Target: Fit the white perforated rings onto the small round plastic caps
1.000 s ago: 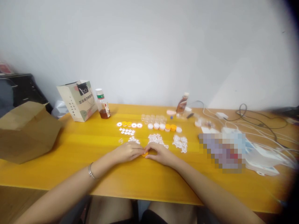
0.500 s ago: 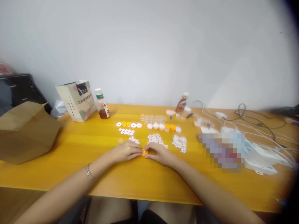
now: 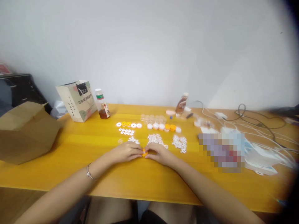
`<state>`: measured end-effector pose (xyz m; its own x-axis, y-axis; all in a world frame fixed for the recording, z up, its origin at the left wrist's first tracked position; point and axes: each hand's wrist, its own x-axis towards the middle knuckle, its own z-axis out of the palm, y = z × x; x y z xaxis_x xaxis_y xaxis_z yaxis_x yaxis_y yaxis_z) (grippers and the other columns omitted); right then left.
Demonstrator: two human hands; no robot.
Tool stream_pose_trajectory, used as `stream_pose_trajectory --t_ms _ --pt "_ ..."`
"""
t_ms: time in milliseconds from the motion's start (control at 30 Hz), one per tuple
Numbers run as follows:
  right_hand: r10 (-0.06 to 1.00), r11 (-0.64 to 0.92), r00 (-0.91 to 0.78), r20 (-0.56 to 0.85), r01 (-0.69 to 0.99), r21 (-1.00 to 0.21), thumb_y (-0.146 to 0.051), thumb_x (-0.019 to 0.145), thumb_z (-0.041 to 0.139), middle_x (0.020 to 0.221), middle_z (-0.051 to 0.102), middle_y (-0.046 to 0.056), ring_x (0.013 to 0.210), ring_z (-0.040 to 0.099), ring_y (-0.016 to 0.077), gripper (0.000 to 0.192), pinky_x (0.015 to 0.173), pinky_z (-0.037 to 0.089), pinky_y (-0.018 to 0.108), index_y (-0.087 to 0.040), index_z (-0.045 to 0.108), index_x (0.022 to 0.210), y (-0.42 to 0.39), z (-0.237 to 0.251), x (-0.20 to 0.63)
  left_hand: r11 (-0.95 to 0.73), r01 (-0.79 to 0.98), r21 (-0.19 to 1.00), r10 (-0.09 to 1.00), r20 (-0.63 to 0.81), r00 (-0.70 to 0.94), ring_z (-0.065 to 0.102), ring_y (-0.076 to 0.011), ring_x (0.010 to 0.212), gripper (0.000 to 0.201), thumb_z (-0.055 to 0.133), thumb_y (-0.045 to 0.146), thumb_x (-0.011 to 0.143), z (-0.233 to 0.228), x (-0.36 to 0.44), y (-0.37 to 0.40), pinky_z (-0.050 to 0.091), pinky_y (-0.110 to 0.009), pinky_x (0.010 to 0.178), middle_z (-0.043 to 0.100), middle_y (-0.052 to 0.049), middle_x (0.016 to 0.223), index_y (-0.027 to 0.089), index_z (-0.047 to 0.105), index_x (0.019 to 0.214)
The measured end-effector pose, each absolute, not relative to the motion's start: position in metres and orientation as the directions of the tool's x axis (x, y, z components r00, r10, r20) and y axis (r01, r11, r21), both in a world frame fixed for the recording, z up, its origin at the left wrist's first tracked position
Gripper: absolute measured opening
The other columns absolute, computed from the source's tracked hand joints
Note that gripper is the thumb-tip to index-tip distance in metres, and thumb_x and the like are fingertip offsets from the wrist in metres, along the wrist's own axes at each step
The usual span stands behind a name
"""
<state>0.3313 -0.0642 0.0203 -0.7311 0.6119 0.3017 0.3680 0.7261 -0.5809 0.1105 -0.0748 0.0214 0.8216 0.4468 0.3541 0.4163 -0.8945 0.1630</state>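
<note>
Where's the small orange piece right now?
In the head view, the small orange piece sits pinched between the fingertips of the left hand and right hand, low over the wooden table, just in front of the white parts piles.

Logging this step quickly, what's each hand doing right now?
Left hand: pinching the small orange piece.
Right hand: pinching the same piece.

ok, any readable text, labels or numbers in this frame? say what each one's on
Paper bag: dark tag with a pale logo, reads roughly "OO"; the printed lines below it are too blurred to read.
Left bottle: label too small to read.
Far bottle: label blurred.
Pixelated patch: unreadable.
Orange piece between the hands: no text visible.
</note>
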Motion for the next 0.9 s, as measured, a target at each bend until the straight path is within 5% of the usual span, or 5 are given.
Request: stream_pose_trajectory --t_ms 433,667,900 --pt "0.533 0.786 -0.759 0.373 0.281 -0.551 -0.031 0.078 0.056 0.088 0.063 0.005 0.085 0.057 0.0166 0.012 0.079 0.044 0.031 -0.020 0.061 0.083 -0.0603 0.0144 0.3307 -0.916 0.401 0.032 0.387 0.341 0.857 0.056 -0.0159 0.089 0.025 0.040 0.026 0.087 0.0234 0.1121 -0.0769 0.045 -0.029 0.080 0.062 -0.007 0.094 0.019 0.058 0.103" --pt "0.631 0.719 -0.709 0.314 0.382 -0.581 -0.031 0.075 0.059 0.085 0.064 0.004 0.080 0.059 0.0165 0.017 0.073 0.045 0.029 -0.020 0.059 0.087 -0.0649 0.0196 0.3315 -0.913 0.408 0.012 0.387 0.342 0.857 0.056 -0.0158 0.089 0.024 0.041 0.026 0.087 0.0250 0.1132 -0.0779 0.044 -0.029 0.078 0.061 -0.006 0.091 0.020 0.058 0.102" --pt "0.589 0.749 -0.740 0.326 0.348 -0.563 -0.032 0.076 0.057 0.087 0.066 0.005 0.082 0.060 0.0166 0.016 0.076 0.045 0.029 -0.020 0.062 0.086 -0.0636 0.0196 0.3313 -0.913 0.407 0.019 0.387 0.351 0.853 0.057 -0.0150 0.088 0.024 0.042 0.026 0.086 0.0234 0.1130 -0.0772 0.044 -0.028 0.078 0.062 -0.006 0.090 0.020 0.058 0.102"
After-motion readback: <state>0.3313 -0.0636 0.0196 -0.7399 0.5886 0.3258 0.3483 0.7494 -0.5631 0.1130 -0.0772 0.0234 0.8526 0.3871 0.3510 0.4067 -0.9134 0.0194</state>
